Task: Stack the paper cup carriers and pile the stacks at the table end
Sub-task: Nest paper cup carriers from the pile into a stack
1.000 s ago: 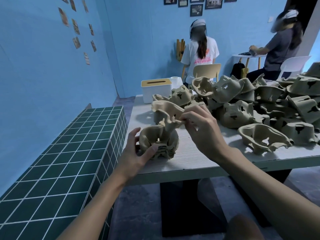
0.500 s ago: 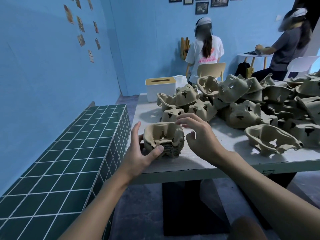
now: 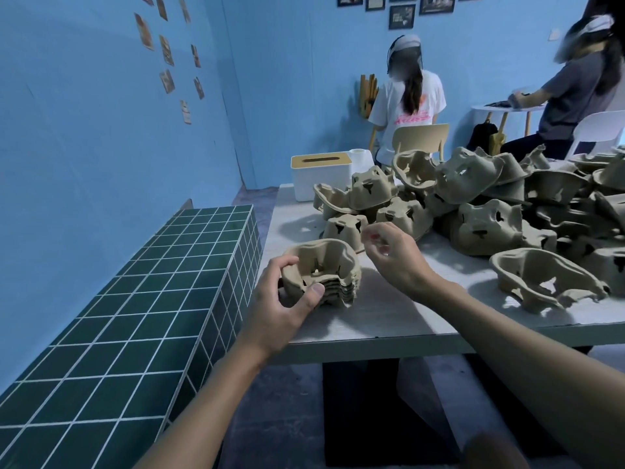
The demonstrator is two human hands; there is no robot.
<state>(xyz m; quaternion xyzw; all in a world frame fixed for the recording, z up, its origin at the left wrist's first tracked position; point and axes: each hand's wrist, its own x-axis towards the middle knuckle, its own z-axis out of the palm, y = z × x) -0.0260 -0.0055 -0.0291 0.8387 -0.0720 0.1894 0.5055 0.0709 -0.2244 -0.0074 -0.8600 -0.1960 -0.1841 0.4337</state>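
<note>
You are gripping the stack of paper cup carriers (image 3: pixel 324 275) with your left hand (image 3: pixel 275 308): your thumb is pressing against its near side and your fingers are curling over its left rim. The stack is sitting cups-up on the table (image 3: pixel 389 319), near the front left corner, with several nested edges showing along its side. Your right hand (image 3: pixel 394 257) is hovering just to the right of the stack, not touching it, with its fingers loosely bent and nothing in them.

Just behind the stack an upside-down carrier (image 3: pixel 345 228) is lying on the tabletop, and beyond it the heap of loose carriers (image 3: pixel 480 204) is spreading across the middle and right of the table, tumbled at all angles. One single carrier (image 3: pixel 544 282) is lying apart near the front right edge.

At the far left corner a white tissue box (image 3: pixel 321 176) with a tan slotted lid is standing, bearing no label you can see. A green tiled bench (image 3: pixel 135 299) is running along the left of the table.

Further back, a person in a white T-shirt (image 3: pixel 411 103) is sitting on a beige chair (image 3: pixel 421 137); the pink print on the shirt's back is too blurred to read. Another person (image 3: pixel 575 93) is leaning over a small round table (image 3: pixel 507 108). The framed pictures (image 3: pixel 401 16) and wall cards (image 3: pixel 167 50) are carrying nothing legible.
</note>
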